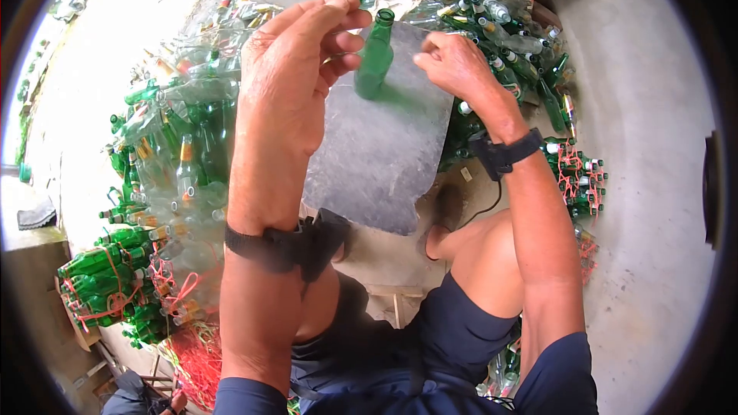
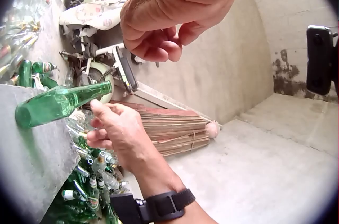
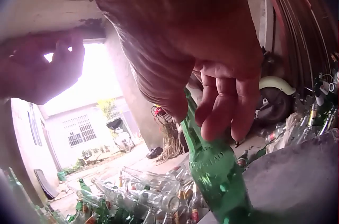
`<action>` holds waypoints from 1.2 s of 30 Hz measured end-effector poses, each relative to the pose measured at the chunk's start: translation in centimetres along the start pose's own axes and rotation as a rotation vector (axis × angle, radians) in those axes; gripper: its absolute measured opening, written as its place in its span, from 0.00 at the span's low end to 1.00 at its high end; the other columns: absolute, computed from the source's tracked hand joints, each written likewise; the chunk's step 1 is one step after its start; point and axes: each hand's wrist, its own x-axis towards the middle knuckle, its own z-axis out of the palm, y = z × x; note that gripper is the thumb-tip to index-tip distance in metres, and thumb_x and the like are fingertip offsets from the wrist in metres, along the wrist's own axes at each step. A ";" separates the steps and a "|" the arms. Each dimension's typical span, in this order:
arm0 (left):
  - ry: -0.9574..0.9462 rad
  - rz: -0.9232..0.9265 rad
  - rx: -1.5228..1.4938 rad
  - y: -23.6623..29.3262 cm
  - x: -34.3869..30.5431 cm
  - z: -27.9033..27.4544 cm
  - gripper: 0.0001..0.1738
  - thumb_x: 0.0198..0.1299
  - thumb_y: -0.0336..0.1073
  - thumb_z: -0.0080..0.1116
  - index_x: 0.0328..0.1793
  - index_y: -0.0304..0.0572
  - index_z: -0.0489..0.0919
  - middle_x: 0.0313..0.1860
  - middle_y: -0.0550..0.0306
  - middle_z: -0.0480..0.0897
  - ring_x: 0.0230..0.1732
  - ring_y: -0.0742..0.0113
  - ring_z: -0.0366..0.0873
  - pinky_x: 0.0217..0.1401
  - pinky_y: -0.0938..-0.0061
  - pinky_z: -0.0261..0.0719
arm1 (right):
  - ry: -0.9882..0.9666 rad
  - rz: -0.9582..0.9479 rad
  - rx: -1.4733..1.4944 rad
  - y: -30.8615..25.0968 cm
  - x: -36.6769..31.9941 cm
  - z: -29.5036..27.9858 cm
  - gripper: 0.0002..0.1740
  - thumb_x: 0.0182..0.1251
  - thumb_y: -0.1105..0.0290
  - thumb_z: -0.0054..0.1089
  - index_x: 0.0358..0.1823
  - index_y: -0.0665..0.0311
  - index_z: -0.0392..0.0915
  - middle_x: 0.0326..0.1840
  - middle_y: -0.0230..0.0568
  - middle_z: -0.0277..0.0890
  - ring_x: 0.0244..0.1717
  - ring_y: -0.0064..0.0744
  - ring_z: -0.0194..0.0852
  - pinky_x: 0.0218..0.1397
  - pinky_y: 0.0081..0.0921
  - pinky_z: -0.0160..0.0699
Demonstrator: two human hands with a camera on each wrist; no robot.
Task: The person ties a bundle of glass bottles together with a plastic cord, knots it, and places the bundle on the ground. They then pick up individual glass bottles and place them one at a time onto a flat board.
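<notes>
Left hand point(image 1: 286, 69), right hand point(image 1: 461, 69) flank upright green bottle point(image 1: 373, 65).
Grips half-curled, hold unclear; probably positioning. Next needs steady alignment.

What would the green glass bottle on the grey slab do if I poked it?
The green glass bottle would probably tip if poked up high, since it stands tall and narrow on the flat grey slab. Once down, its round body might roll. Being glass, it could well break.

l hand point(image 1: 290, 58) & r hand point(image 1: 460, 68) up; fingers part curled.
</notes>
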 end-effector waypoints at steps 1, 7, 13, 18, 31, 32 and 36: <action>-0.007 -0.003 0.000 0.0 0.1 -0.3 0.15 0.78 0.39 0.62 0.59 0.35 0.86 0.49 0.56 0.90 0.42 0.74 0.82 0.48 0.75 0.83 | -0.002 0.000 -0.007 0.9 -0.6 -0.5 0.20 0.65 0.60 0.72 0.48 0.71 0.86 0.34 0.56 0.87 0.37 0.52 0.88 0.46 0.45 0.85; -0.009 0.005 -0.018 0.3 -0.3 -0.7 0.14 0.79 0.38 0.61 0.58 0.34 0.86 0.49 0.54 0.90 0.41 0.73 0.82 0.48 0.75 0.85 | -0.368 0.092 -0.272 6.4 -6.6 0.0 0.11 0.59 0.65 0.71 0.39 0.64 0.87 0.44 0.58 0.89 0.50 0.64 0.89 0.53 0.55 0.86; -0.011 -0.002 0.012 0.1 -0.3 -0.4 0.15 0.79 0.39 0.61 0.57 0.33 0.87 0.48 0.54 0.91 0.41 0.74 0.83 0.47 0.76 0.85 | -0.533 0.028 -0.450 9.6 -10.7 2.0 0.20 0.58 0.59 0.78 0.44 0.65 0.84 0.44 0.54 0.89 0.50 0.61 0.89 0.51 0.55 0.86; -0.012 -0.013 0.040 0.1 -0.4 0.2 0.15 0.79 0.39 0.61 0.57 0.34 0.87 0.47 0.55 0.91 0.40 0.75 0.83 0.47 0.77 0.85 | -0.558 0.006 -0.484 11.5 -12.9 3.8 0.25 0.61 0.54 0.78 0.48 0.65 0.80 0.44 0.59 0.88 0.51 0.65 0.87 0.52 0.58 0.85; -0.070 -0.040 0.052 -0.5 0.0 1.1 0.14 0.79 0.40 0.61 0.56 0.35 0.87 0.47 0.57 0.90 0.39 0.75 0.82 0.47 0.77 0.84 | -0.454 -0.085 -0.360 15.0 -14.1 7.7 0.17 0.70 0.59 0.69 0.45 0.66 0.76 0.42 0.57 0.84 0.48 0.66 0.84 0.52 0.59 0.83; -0.075 -0.039 0.053 -0.6 0.0 1.2 0.14 0.79 0.40 0.61 0.56 0.35 0.87 0.47 0.57 0.90 0.39 0.75 0.82 0.47 0.77 0.84 | -0.454 -0.090 -0.357 15.0 -14.1 7.7 0.16 0.71 0.60 0.68 0.44 0.66 0.76 0.42 0.57 0.84 0.48 0.66 0.85 0.52 0.59 0.83; -0.078 -0.045 0.057 -0.8 -0.1 1.6 0.14 0.79 0.39 0.61 0.56 0.36 0.87 0.47 0.56 0.90 0.39 0.76 0.82 0.47 0.77 0.84 | -0.416 -0.108 -0.356 15.2 -14.2 8.1 0.15 0.70 0.62 0.69 0.43 0.67 0.76 0.41 0.57 0.84 0.47 0.66 0.85 0.51 0.59 0.83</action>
